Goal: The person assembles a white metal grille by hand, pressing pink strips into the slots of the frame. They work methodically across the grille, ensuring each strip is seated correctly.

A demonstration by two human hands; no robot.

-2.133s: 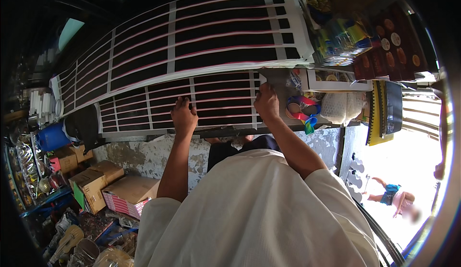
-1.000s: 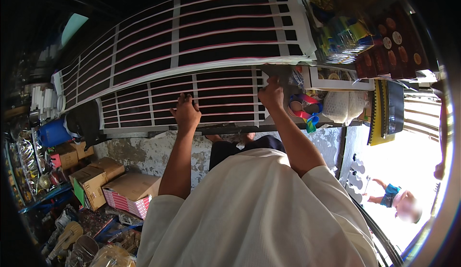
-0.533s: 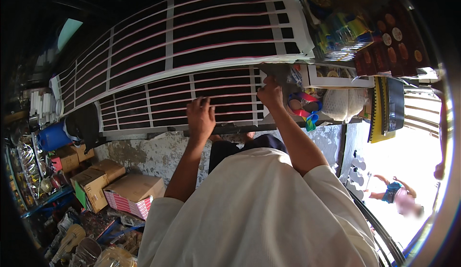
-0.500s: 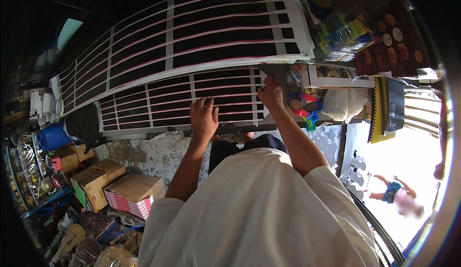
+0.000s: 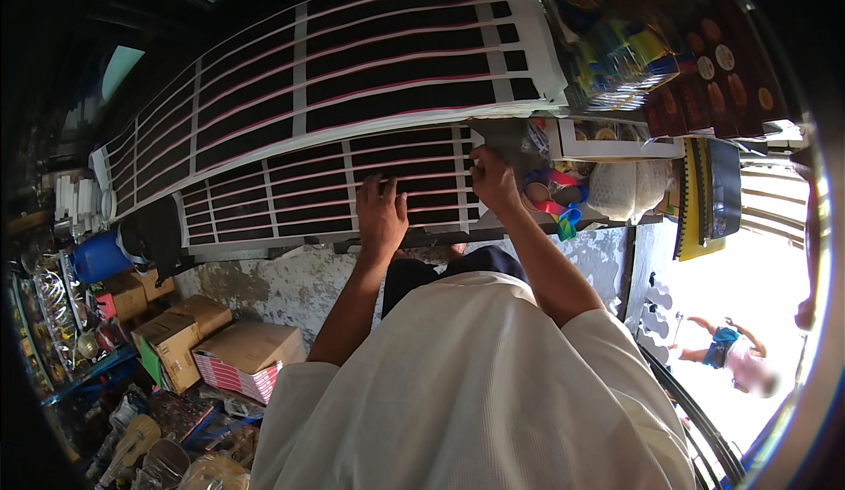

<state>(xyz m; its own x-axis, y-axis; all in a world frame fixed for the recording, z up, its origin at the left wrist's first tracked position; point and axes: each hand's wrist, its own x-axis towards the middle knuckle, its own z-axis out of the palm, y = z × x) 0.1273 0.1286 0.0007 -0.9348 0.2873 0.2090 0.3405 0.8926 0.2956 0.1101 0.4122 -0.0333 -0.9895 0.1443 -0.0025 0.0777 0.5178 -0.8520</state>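
Note:
A long black sheet with white and pink stripes (image 5: 308, 177) lies on the bench in front of me. My left hand (image 5: 381, 217) rests on it near its front edge, fingers spread and slightly bent, holding nothing. At the sheet's right end is my right hand (image 5: 495, 180), its fingers curled in at the white margin. What lies between those fingertips is hidden. Behind, and partly over this sheet, spreads a larger stack of similar striped sheets (image 5: 396, 45) with a white border.
Right of my right hand lie a multicoloured ribbon (image 5: 554, 192), a white bubble-wrapped bundle (image 5: 627, 189) and an open white box (image 5: 607, 142). Cardboard boxes (image 5: 251, 346) and a blue container (image 5: 97, 257) stand at left. Another person (image 5: 729, 349) is outside, far right.
My right hand has shifted slightly left and its fingers have come down and curled closer to the sheet's end. The left hand stays on the sheet, nearly in place.

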